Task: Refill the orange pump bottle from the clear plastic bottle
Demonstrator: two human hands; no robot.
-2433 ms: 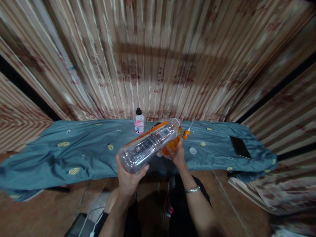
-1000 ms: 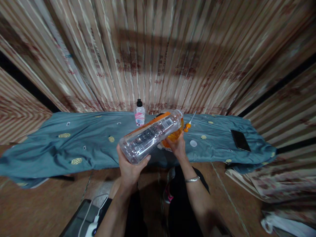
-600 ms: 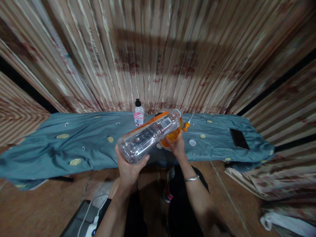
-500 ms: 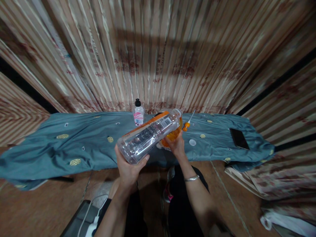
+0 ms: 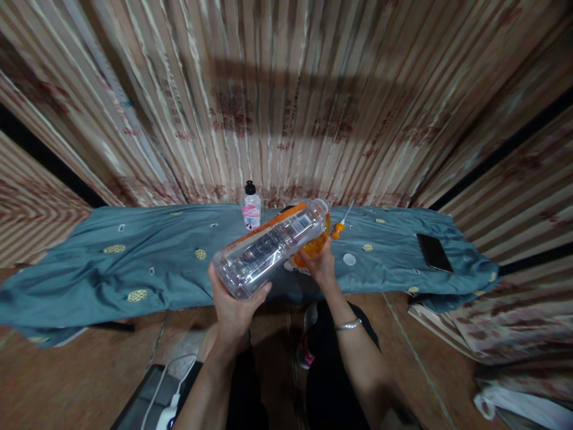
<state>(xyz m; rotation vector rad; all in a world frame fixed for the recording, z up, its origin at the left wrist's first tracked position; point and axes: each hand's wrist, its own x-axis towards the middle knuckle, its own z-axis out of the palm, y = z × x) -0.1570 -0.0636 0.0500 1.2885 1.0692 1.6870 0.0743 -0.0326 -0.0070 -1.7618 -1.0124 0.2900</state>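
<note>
The left hand point(image 5: 237, 304) has its grip clamped around the base end of a large clear bottle point(image 5: 268, 254), which slants across the middle of the worktop point(image 5: 170, 257), its neck toward the far right. The grip of the right hand point(image 5: 321, 266) is closed on an orange container point(image 5: 316, 245), partly hidden behind the bottle; the bottle's mouth appears to sit at the container's top, though contact is hard to make out. Just right of the container lies an orange pump head point(image 5: 338, 230) with a thin tube, and nearer the person a white disc point(image 5: 349, 259). A black-capped bottle point(image 5: 251, 212) stands upright to the left, while a dark flat device point(image 5: 434, 252) lies well apart at right.
</note>
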